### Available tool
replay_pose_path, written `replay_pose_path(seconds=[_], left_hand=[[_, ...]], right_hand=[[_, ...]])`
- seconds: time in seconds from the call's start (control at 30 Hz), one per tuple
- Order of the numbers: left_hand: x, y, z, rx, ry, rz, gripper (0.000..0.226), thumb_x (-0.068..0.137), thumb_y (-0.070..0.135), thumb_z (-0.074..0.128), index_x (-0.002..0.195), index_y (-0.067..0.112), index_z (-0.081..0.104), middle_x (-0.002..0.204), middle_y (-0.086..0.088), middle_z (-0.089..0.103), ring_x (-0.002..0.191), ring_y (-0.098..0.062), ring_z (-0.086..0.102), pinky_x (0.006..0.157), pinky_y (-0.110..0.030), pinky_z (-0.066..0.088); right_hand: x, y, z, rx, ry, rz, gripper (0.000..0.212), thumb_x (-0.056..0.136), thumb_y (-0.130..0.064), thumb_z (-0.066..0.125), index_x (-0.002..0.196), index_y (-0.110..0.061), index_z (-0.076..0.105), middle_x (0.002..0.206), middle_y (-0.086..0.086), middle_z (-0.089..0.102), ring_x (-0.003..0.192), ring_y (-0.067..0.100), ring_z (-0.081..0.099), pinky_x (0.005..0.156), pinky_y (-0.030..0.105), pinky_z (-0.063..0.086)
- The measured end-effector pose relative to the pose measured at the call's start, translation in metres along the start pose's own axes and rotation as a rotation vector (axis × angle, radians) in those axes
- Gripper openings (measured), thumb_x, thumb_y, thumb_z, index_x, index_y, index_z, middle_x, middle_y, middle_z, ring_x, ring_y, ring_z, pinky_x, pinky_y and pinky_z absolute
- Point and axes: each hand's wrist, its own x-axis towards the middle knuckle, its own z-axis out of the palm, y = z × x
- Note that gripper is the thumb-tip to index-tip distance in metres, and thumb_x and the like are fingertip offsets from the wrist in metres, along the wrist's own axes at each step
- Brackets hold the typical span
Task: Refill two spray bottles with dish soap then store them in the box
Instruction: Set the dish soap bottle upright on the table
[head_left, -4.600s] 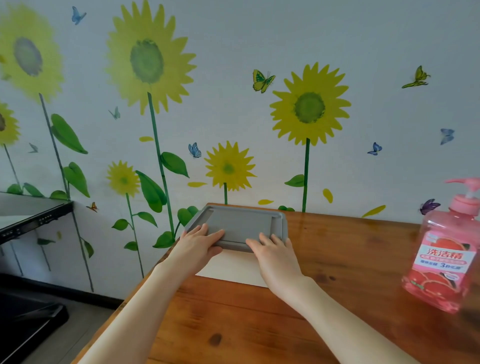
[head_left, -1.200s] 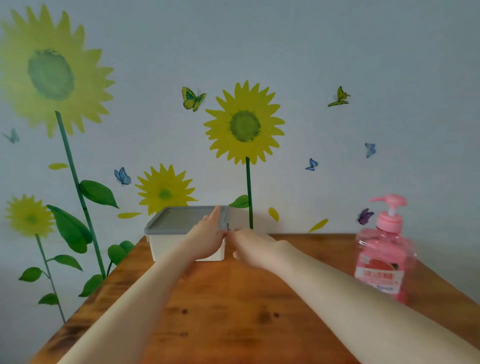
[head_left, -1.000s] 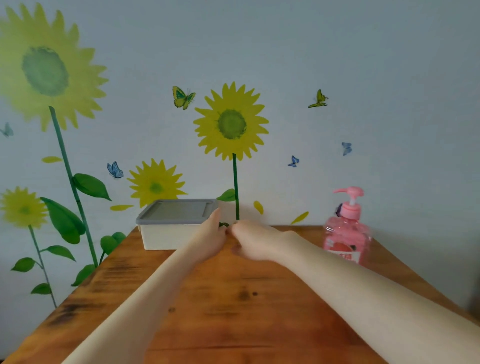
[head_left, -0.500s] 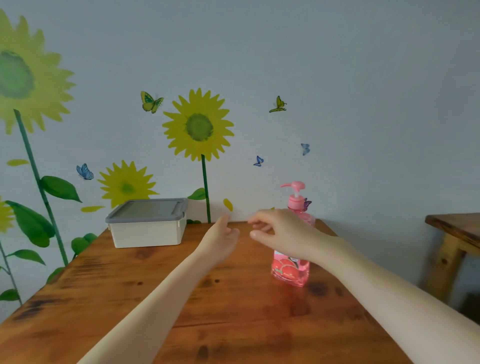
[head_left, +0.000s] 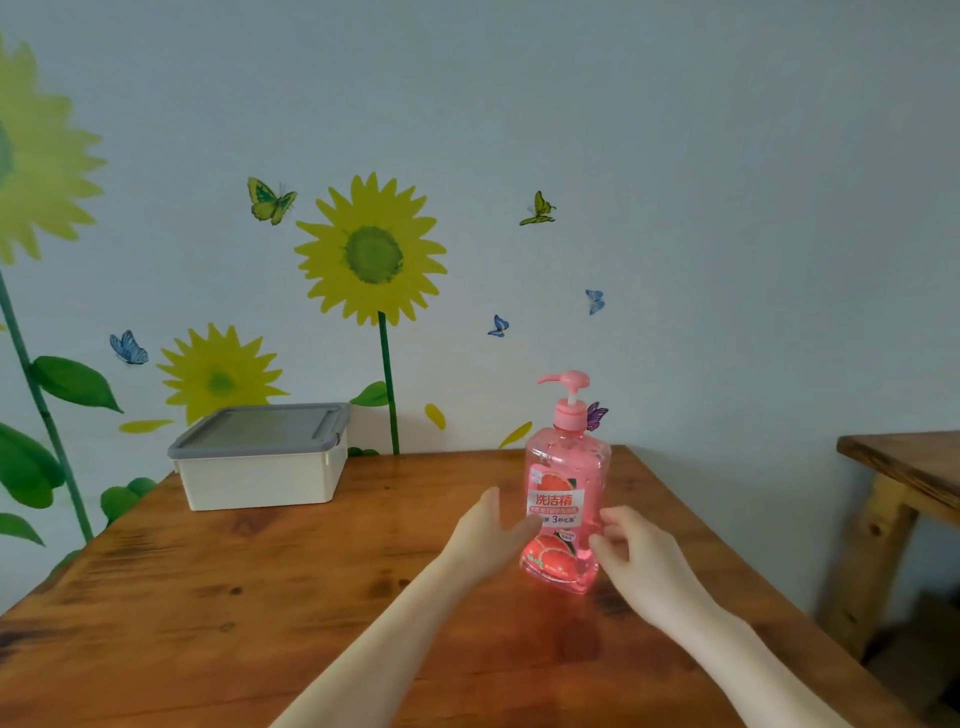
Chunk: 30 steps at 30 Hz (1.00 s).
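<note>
The translucent pink plastic dish soap pump bottle (head_left: 566, 462), at right, bore a white-and-red label (head_left: 557, 506) (with an orange-pink grapefruit slice). Far left, the cream plastic box (head_left: 260, 480) had a grey lid (head_left: 260, 430). The brown wooden table (head_left: 234, 623) showed dark knots; the pale blue-grey wall (head_left: 727, 208), yellow sunflowers (head_left: 371, 252) with green leaves.

place: home room | cues: sunflower wall decals (head_left: 371, 249); wooden table (head_left: 208, 597); dish soap (head_left: 566, 467)

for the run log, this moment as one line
left hand: open, left of pink dish soap pump bottle | right hand: open, right of it | grey-lidded white plastic box: closed
</note>
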Motion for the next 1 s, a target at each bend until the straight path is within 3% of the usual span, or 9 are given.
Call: replay_pose_path(seconds=[0.13, 0.27, 0.37, 0.57, 0.7, 0.9, 1.0], left_hand=[[0.015, -0.004, 0.014, -0.03, -0.024, -0.02, 0.081, 0.089, 0.048, 0.051, 0.148, 0.008, 0.012, 0.153, -0.009, 0.027, 0.138, -0.023, 0.032, 0.108, -0.034, 0.035], [0.021, -0.002, 0.022, -0.077, -0.052, 0.035, 0.059, 0.092, 0.038, 0.052, 0.14, 0.011, 0.032, 0.141, -0.002, 0.045, 0.125, -0.018, 0.047, 0.087, -0.021, 0.038], [0.026, -0.006, 0.03, -0.137, -0.042, 0.089, 0.04, 0.09, 0.037, 0.055, 0.127, 0.025, 0.044, 0.13, 0.005, 0.057, 0.104, -0.007, 0.055, 0.089, -0.022, 0.046], [0.031, -0.011, 0.033, -0.163, -0.004, 0.111, 0.04, 0.09, 0.032, 0.056, 0.128, 0.022, 0.046, 0.124, 0.005, 0.059, 0.092, -0.002, 0.053, 0.063, -0.007, 0.042], [0.035, -0.016, 0.035, -0.156, 0.01, 0.13, 0.036, 0.089, 0.032, 0.059, 0.123, 0.024, 0.052, 0.119, 0.004, 0.063, 0.087, 0.0, 0.056, 0.066, -0.008, 0.044], [0.035, -0.022, 0.036, -0.154, 0.064, 0.103, 0.052, 0.086, 0.032, 0.063, 0.133, 0.02, 0.046, 0.126, 0.002, 0.06, 0.104, -0.01, 0.059, 0.078, -0.016, 0.046], [0.033, -0.021, 0.035, -0.183, 0.089, 0.071, 0.048, 0.083, 0.032, 0.067, 0.125, 0.018, 0.05, 0.121, 0.002, 0.062, 0.094, -0.006, 0.058, 0.068, -0.01, 0.046]], right_hand=[[0.006, 0.008, 0.015, 0.05, -0.025, 0.048, 0.043, 0.097, -0.023, 0.046, 0.138, -0.013, 0.039, 0.131, 0.003, 0.056, 0.116, 0.014, 0.056, 0.089, 0.02, 0.046], [0.007, 0.01, 0.021, 0.077, -0.046, 0.057, 0.049, 0.097, -0.023, 0.045, 0.143, -0.016, 0.03, 0.136, 0.001, 0.051, 0.122, 0.014, 0.052, 0.094, 0.02, 0.044], [0.009, 0.01, 0.025, 0.102, -0.051, 0.066, 0.052, 0.098, -0.024, 0.045, 0.145, -0.018, 0.025, 0.142, 0.001, 0.046, 0.127, 0.014, 0.048, 0.098, 0.021, 0.042], [0.01, 0.012, 0.031, 0.155, -0.032, 0.091, 0.055, 0.097, -0.024, 0.047, 0.146, -0.019, 0.023, 0.145, 0.001, 0.042, 0.13, 0.016, 0.047, 0.104, 0.029, 0.042], [0.009, 0.013, 0.035, 0.166, -0.022, 0.098, 0.057, 0.096, -0.024, 0.047, 0.147, -0.019, 0.021, 0.145, 0.0, 0.043, 0.13, 0.016, 0.046, 0.105, 0.031, 0.042], [0.009, 0.011, 0.036, 0.19, 0.001, 0.122, 0.055, 0.096, -0.023, 0.048, 0.146, -0.019, 0.025, 0.142, -0.001, 0.046, 0.127, 0.014, 0.049, 0.103, 0.03, 0.044], [0.009, 0.008, 0.035, 0.198, 0.006, 0.132, 0.054, 0.095, -0.024, 0.049, 0.145, -0.02, 0.027, 0.14, -0.001, 0.048, 0.125, 0.014, 0.05, 0.102, 0.029, 0.044]])
